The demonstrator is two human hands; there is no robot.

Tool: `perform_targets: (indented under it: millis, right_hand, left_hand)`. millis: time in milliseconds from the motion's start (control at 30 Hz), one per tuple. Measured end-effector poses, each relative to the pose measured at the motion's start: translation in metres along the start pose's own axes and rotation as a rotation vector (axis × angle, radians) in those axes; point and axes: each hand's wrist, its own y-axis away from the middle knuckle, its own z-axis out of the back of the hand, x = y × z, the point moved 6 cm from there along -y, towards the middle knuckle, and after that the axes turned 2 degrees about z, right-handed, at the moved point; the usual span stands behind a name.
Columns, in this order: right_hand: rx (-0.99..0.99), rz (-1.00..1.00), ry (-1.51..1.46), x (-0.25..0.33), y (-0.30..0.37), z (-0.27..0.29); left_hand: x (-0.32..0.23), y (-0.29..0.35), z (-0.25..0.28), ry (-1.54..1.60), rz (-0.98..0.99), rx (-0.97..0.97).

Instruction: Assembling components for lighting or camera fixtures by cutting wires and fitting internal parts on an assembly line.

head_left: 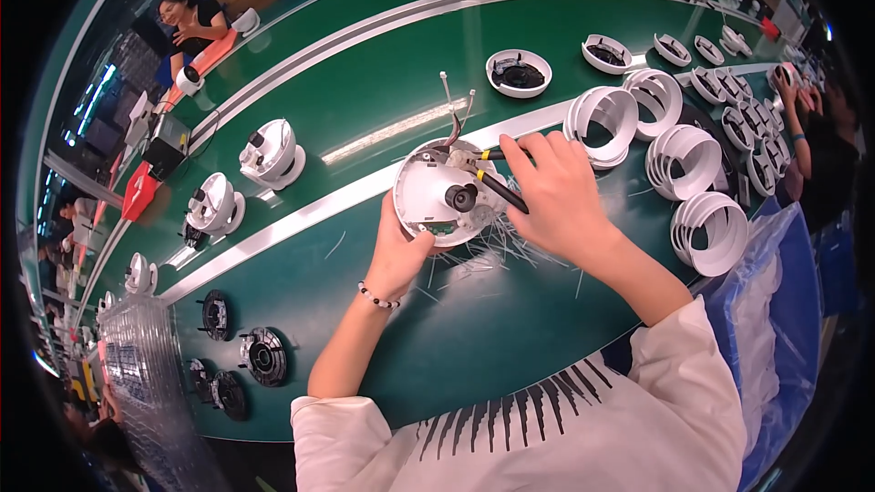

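White round cam housing (421, 189): prob light, stiff shell, smooth so slippery-ish; lens (460, 198) + wires (454, 131) likely the fragile bits. Best grip = outer rim, fingers off lens. Looks: shallow, blk lens off-ctr, green PCB (430, 229) at near rim, wires sticking up far side. Held over tabletop (510, 310), by white rail (301, 224) along its far edge. L hand (398, 255) curled round rim. R hand (556, 187) closed on blk/yellow cutters (501, 190), tips nr wires' base; can't tell if jaws meet. Clear strip offcuts (492, 253) just beside, twd near edge.
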Motion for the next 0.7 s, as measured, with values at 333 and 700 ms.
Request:
perform_targets:
  millis: [333, 700]
  right_hand:
    - [0.081, 0.013, 0.102, 0.001, -0.004, -0.017]
    - [-0.2, -0.345, -0.765, -0.045, 0.056, -0.02]
  left_hand:
    - [0.004, -0.002, -0.004, 0.018, 0.002, 0.027]
    - [-0.017, 0.001, 0.009, -0.406, -0.537, -0.31]
